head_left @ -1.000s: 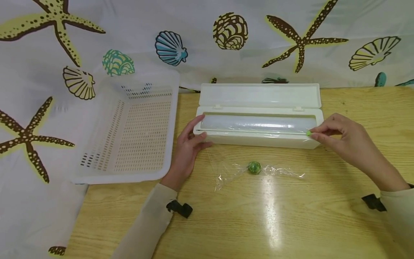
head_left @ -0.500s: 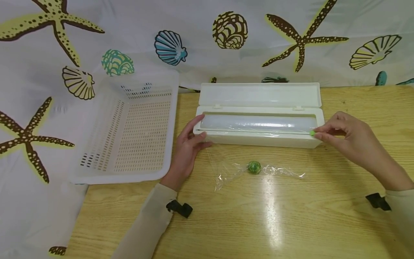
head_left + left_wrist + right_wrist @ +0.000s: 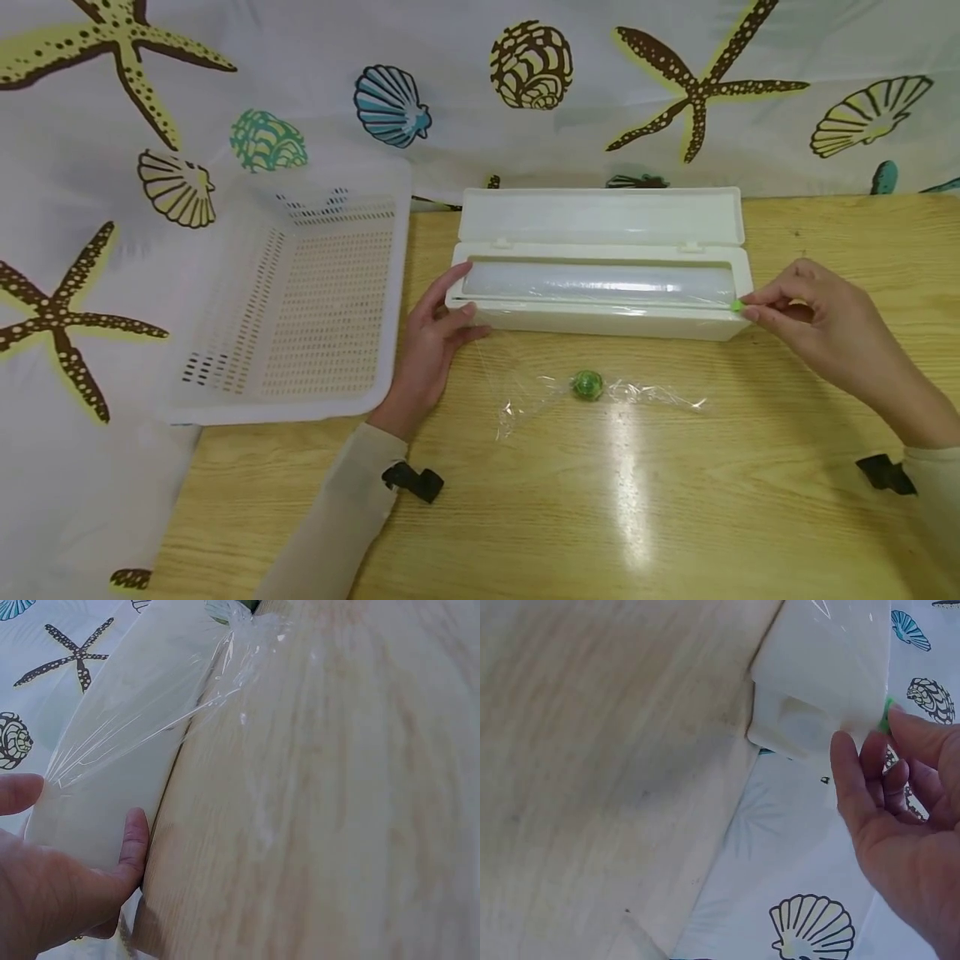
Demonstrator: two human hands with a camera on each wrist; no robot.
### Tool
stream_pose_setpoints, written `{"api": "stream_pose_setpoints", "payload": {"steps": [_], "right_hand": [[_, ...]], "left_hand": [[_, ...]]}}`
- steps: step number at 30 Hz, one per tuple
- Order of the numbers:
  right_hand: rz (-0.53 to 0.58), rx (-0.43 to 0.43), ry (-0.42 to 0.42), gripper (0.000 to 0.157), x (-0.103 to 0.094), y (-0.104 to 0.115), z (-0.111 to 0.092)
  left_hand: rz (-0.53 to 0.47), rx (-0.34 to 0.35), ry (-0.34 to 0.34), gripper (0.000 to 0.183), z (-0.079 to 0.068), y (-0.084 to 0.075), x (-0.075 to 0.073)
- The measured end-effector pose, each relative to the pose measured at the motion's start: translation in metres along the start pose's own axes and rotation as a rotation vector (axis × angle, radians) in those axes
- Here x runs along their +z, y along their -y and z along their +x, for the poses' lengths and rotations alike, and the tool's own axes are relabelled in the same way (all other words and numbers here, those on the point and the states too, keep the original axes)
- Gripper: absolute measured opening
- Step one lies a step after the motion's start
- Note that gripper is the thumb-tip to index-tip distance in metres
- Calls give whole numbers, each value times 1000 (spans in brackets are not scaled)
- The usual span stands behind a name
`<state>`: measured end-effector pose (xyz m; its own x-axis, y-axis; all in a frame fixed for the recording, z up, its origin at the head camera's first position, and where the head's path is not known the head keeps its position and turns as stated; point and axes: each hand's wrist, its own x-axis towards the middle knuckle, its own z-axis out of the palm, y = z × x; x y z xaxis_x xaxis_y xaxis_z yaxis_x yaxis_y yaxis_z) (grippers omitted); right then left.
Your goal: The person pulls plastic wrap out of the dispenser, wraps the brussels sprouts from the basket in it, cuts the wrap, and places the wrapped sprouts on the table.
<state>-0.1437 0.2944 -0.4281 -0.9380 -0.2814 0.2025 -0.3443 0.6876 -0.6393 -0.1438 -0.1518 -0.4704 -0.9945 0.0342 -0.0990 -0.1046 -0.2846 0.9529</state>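
Note:
A long white cling film dispenser (image 3: pixel 600 322) lies with its lid raised, a film roll (image 3: pixel 555 280) inside. At its left end, my left hand (image 3: pixel 424 354) grips the box, thumb on the front and fingers round the end. My right hand (image 3: pixel 832 329) pinches a small green slide cutter (image 3: pixel 737 306) between thumb and fingertip at the front rail's right end. In the right wrist view, the cutter (image 3: pixel 886 716) shows at the fingertips. Clear film (image 3: pixel 135 739) stretches from the box onto the table, with a small green ball-shaped vegetable, like a Brussels sprout (image 3: pixel 587 385), on it.
A white perforated plastic basket (image 3: pixel 384 333) stands left of the left hand, close beside the forearm. Behind the wooden table (image 3: pixel 525 517) hangs a cloth (image 3: pixel 465 50) printed with shells and starfish. Black straps (image 3: pixel 412 481) trail from both wrists.
My right hand has slid the green cutter a short way right along the rail to the box's end. The left hand keeps its grip, and the sprout stays put.

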Motion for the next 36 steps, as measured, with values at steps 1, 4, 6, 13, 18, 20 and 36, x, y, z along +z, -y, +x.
{"api": "stream_pose_setpoints", "payload": {"steps": [1, 4, 6, 13, 18, 20, 36], "right_hand": [[-5, -1, -5, 11, 2, -1, -1], [-40, -19, -26, 16, 9, -3, -7], [-73, -41, -42, 18, 13, -2, -10], [-117, 10, -60, 21, 19, 13, -18], [-96, 19, -121, 36, 26, 32, -30], [-62, -15, -164, 36, 31, 41, -35], [347, 17, 113, 33, 96, 88, -39]], "left_hand": [[5, -12, -5, 55, 0, -1, 0], [37, -44, -33, 55, -2, -5, -1], [80, -43, -66, 52, -4, -6, -1], [383, 43, -207, 49, -24, 2, 1], [552, 104, -231, 50, -41, -3, 10], [600, 135, -242, 49, -46, -4, 16], [778, 145, 248, 34, -91, 3, 71]]}}
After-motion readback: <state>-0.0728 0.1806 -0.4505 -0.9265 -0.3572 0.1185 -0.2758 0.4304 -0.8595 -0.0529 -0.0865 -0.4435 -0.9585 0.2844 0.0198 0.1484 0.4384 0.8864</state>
